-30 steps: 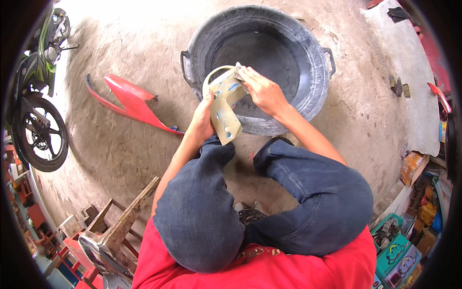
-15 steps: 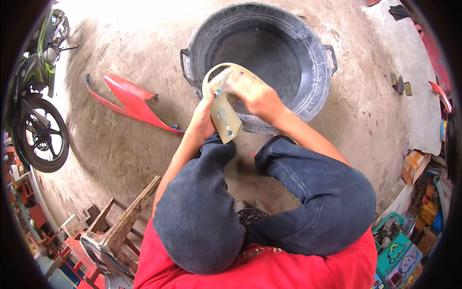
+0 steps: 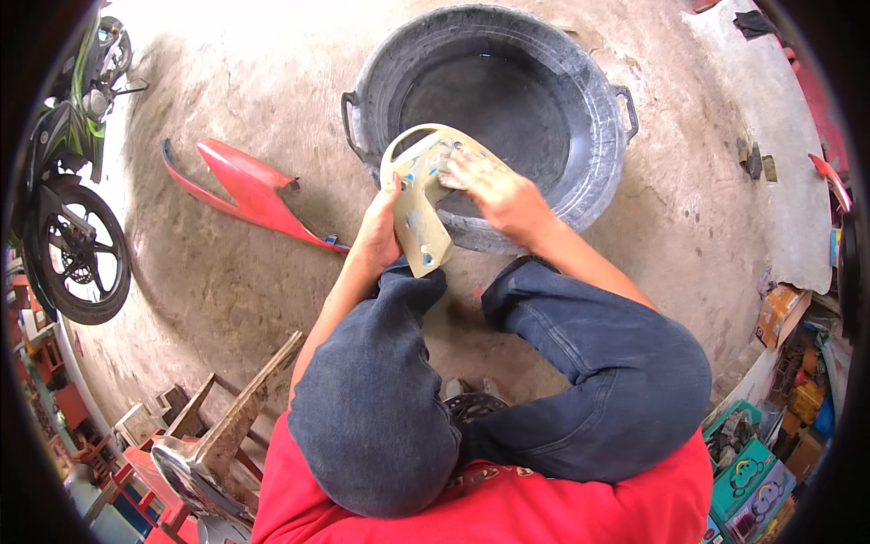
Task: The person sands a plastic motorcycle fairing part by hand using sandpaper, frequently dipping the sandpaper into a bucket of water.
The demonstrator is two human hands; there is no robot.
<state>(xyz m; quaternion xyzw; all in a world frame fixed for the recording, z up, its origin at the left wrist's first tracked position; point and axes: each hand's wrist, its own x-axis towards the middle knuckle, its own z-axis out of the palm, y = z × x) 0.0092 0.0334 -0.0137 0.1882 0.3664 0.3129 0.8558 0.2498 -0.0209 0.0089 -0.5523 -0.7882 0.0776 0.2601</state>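
Observation:
A cream-coloured motorcycle body panel (image 3: 421, 222) with blue and grey patches and a curved loop at its far end is held above my knees, over the near rim of a black tub (image 3: 594, 195). My left hand (image 3: 379, 231) is closed round the panel's left edge, thumb on top. My right hand (image 3: 498, 195) presses its fingers together on the panel's upper right face. Something greyish shows at those fingertips; whether it is a pad or wet residue I cannot make out. The tub holds dark, shallow water (image 3: 489, 109).
A red motorcycle panel (image 3: 245, 195) lies on the concrete floor to the left. A motorcycle (image 3: 77, 245) stands at the far left. A worn wooden frame (image 3: 231, 426) is at lower left. Boxes (image 3: 752, 480) and a carton (image 3: 781, 313) line the right side.
My right hand has shifted slightly right and nearer along the panel, uncovering more of its patched surface. The panel has tilted a little; my left hand keeps its hold.

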